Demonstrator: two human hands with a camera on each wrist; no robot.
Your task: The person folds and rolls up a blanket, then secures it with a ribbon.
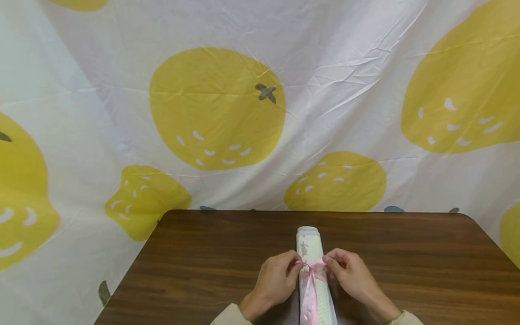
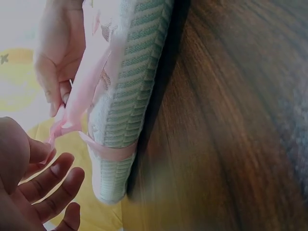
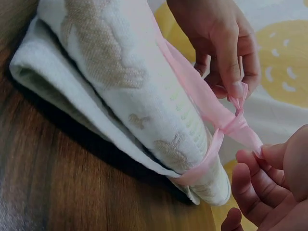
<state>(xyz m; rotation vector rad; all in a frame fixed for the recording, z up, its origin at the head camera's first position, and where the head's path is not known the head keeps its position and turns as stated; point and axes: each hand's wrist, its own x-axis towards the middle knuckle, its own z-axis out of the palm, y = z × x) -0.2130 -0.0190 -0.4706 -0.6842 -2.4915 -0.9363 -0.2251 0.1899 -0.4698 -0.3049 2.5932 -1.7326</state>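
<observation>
A rolled-up white towel (image 1: 313, 243) with brown printed figures and a ribbed pale-green side lies lengthwise on the wooden table. Round it goes a pink satin ribbon (image 1: 309, 293), knotted on top, with long tails running along the roll towards me. My left hand (image 1: 276, 276) pinches the ribbon on the left of the knot between thumb and forefinger. Opposite, my right hand (image 1: 350, 274) pinches the part on the right. In the right wrist view, a small loop of ribbon (image 3: 244, 91) stands at the left hand's fingertips, and the knot (image 3: 233, 126) lies between both hands.
The dark brown table (image 1: 195, 266) has rounded far corners. Behind it hangs a white cloth (image 1: 341, 90) with large yellow fruit prints, reaching down to the table's far edge and past its left side.
</observation>
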